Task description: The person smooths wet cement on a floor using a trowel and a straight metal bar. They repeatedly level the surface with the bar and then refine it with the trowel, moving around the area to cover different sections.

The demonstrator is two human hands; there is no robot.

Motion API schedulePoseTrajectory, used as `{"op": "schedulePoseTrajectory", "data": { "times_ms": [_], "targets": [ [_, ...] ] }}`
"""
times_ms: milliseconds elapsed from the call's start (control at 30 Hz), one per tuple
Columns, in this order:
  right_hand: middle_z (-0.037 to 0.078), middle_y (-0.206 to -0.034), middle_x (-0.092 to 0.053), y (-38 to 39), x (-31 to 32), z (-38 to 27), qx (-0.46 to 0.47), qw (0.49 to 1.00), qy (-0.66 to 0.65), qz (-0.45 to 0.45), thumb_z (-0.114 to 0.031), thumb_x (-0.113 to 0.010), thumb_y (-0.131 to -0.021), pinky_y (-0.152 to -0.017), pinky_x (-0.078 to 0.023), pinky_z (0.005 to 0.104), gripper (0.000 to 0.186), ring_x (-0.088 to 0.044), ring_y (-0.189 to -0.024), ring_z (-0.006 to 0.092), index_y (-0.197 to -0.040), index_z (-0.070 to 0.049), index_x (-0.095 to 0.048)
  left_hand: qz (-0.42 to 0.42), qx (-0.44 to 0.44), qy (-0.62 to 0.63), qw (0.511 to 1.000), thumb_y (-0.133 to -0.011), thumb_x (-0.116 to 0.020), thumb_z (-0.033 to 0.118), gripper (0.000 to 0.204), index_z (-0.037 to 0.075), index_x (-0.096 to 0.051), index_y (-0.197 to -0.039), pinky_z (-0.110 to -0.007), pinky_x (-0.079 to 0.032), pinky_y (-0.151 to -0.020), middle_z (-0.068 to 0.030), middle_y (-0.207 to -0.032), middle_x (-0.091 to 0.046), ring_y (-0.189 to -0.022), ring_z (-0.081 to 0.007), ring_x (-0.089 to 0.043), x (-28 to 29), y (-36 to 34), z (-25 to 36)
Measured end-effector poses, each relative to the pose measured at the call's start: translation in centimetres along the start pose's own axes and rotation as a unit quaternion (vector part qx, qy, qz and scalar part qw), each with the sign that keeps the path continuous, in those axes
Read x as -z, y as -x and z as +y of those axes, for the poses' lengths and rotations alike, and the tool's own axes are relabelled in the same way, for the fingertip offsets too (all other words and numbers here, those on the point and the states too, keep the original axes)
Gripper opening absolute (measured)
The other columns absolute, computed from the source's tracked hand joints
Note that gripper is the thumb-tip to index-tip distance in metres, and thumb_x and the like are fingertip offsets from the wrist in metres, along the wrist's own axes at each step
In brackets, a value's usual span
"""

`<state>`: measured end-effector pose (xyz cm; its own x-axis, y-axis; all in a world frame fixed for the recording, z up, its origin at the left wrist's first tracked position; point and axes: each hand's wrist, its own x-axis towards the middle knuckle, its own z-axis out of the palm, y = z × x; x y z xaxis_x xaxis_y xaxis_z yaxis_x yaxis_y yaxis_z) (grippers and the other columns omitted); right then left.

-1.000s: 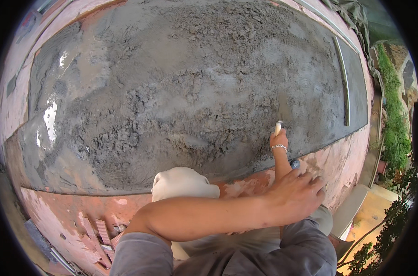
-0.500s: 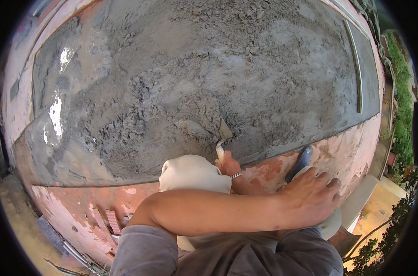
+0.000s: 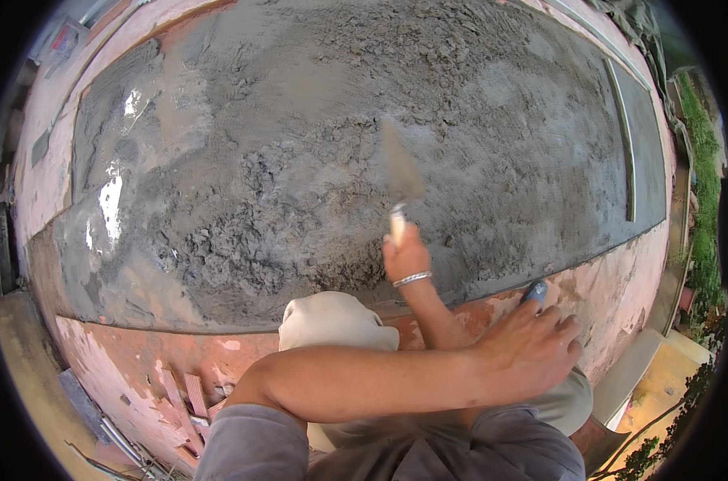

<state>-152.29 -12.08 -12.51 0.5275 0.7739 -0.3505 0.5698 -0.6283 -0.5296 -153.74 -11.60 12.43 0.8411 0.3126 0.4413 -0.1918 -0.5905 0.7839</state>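
My right hand is closed around the pale handle of a trowel, and a bracelet circles that wrist. The trowel's pointed blade, a little blurred, reaches forward over the wet grey mortar; whether it touches the surface I cannot tell. Across my body lies my left forearm, passing above the right one. Over at my right knee, my left hand hangs loosely with its fingers bent and slightly apart, holding nothing; its fingertips are partly hidden.
Lumpy mortar fills the middle, smoother toward the right, with shiny wet patches at left. A long straight strip lies on the right side. Reddish worn flooring borders it, with broken tile pieces near my left. My shoe stands at the mortar's edge.
My right hand has moved forward with the trowel, away from my knees, and the blade now points farther out over the mortar. My left hand stays across my right knee.
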Motion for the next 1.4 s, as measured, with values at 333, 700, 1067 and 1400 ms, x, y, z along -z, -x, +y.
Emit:
{"op": "schedulePoseTrajectory", "data": {
  "times_ms": [333, 700, 1067, 1400],
  "targets": [
    [0.023, -0.11, -0.066, 2.2, -4.0, -0.7, -0.048, 0.98, 0.139, -0.134, -0.026, -0.063, -0.093, -0.079, -0.058, 0.0509, 0.036, -0.071, -0.091, 0.0412, -0.115, -0.005, -0.043, 0.011, -0.006, -0.014, 1.0, -0.08, -0.061, 0.017, 0.02, 0.0, -0.064, -0.089, -0.041, -0.051, -0.083, -0.0121, -0.097, -0.059, -0.087, -0.0261, -0.062, 0.4, 0.0, 0.1],
    [0.025, -0.094, -0.07, 1.6, -0.3, 2.4, 0.02, 0.995, -0.023, -0.095, -0.03, -0.059, -0.09, -0.081, -0.052, 0.0567, 0.033, -0.067, -0.087, 0.0467, -0.114, -0.009, -0.051, -0.083, -0.019, -0.04, 0.996, -0.082, -0.06, 0.017, 0.031, 0.003, -0.062, -0.11, -0.037, -0.051, -0.086, -0.0097, -0.113, -0.063, -0.101, -0.0244, -0.064, -0.3, -0.8, 0.3],
    [0.028, -0.095, -0.07, -7.7, 14.7, 23.6, -0.196, 0.964, 0.157, 0.087, -0.028, -0.066, -0.089, -0.081, -0.054, 0.0541, 0.038, -0.068, -0.09, 0.047, -0.112, -0.005, -0.047, -0.183, -0.04, -0.053, 0.981, -0.079, -0.062, 0.018, 0.032, 0.003, -0.066, -0.107, -0.035, -0.049, -0.082, -0.0092, -0.11, -0.064, -0.094, -0.022, -0.064, -3.0, -1.3, 0.6],
    [0.019, -0.097, -0.067, 6.8, 7.5, 18.3, 0.059, 0.97, 0.151, -0.181, -0.026, -0.06, -0.09, -0.067, -0.054, 0.0545, 0.026, -0.069, -0.078, 0.0425, -0.106, -0.012, -0.047, -0.207, -0.072, 0.013, 0.976, -0.078, -0.064, 0.019, 0.031, 0.002, -0.067, -0.104, -0.037, -0.049, -0.08, -0.0122, -0.108, -0.067, -0.094, -0.0232, -0.064, -7.4, -2.7, 0.8]
  ]
}}
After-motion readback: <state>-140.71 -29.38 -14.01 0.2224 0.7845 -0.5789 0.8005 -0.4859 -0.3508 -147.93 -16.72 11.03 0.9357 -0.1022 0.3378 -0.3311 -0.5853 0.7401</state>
